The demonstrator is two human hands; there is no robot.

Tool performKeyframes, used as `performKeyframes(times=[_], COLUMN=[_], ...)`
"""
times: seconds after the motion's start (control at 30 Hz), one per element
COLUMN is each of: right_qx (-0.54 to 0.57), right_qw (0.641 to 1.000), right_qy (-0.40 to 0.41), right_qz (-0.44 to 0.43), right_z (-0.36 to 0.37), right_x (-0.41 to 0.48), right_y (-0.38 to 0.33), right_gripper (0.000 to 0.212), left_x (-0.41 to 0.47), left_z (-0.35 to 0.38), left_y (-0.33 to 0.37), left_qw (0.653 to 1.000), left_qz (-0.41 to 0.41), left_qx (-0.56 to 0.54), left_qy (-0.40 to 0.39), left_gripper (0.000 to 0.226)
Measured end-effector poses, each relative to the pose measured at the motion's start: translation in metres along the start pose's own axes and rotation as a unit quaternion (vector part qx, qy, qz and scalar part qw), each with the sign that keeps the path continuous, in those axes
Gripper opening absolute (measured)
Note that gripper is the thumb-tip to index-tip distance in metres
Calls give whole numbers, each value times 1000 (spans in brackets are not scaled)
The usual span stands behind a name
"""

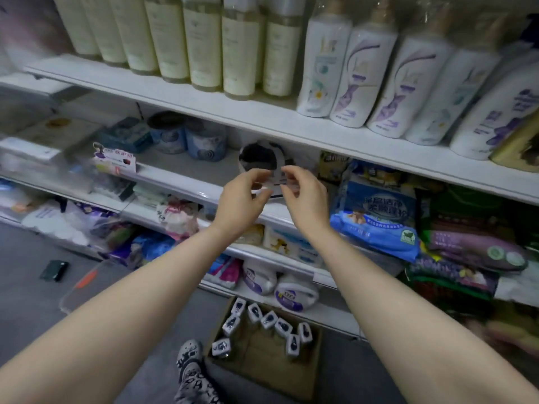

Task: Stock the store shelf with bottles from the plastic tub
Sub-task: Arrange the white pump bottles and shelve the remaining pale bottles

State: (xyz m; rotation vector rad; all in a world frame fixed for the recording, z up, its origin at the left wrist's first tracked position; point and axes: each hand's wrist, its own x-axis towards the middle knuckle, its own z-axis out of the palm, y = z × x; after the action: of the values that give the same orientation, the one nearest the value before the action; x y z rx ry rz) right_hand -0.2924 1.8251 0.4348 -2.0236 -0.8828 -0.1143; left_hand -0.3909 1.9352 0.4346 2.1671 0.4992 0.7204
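A small white bottle with a dark label [261,157] is at the middle shelf [186,167], its near end blurred between my hands. My left hand [240,198] curls its fingers and thumb round the bottle's left side. On the right side, my right hand [304,196] pinches the bottle with fingertips and thumb. Both hands are just above the shelf's front edge. Down on the floor, an open brown box [262,354] holds several more of these small bottles [269,319].
Blue round tubs [204,141] stand to the left on the same shelf, and blue and green bags [376,217] lie to the right. Tall cream and white bottles [233,53] fill the shelf above. A clear plastic lid [84,284] and a dark object [54,270] lie on the floor.
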Motion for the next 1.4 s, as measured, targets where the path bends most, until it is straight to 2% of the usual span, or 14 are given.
performKeyframes(times=[0.27,0.4,0.6,0.93,1.27,1.4], right_qx=[-10,9,31,28,-4,-9], right_qw=[997,990,978,934,888,864], right_qy=[-64,-99,-148,-271,-389,-424], right_qz=[44,97,145,232,247,272], right_z=[29,57,113,193,286,324], right_x=[-70,-103,-161,-222,-272,-294], right_y=[58,85,127,201,273,306], right_gripper=[37,35,31,35,43,47], left_x=[-56,-79,-123,-197,-280,-311], left_z=[35,49,75,121,167,187], left_y=[-43,-73,-145,-256,-400,-450], left_qw=[996,989,975,950,929,918], left_qz=[-81,-124,-203,-286,-340,-364], left_qx=[4,24,-1,-11,24,39], left_qy=[-43,-71,-88,-124,-143,-155], left_gripper=[35,36,38,40,38,45])
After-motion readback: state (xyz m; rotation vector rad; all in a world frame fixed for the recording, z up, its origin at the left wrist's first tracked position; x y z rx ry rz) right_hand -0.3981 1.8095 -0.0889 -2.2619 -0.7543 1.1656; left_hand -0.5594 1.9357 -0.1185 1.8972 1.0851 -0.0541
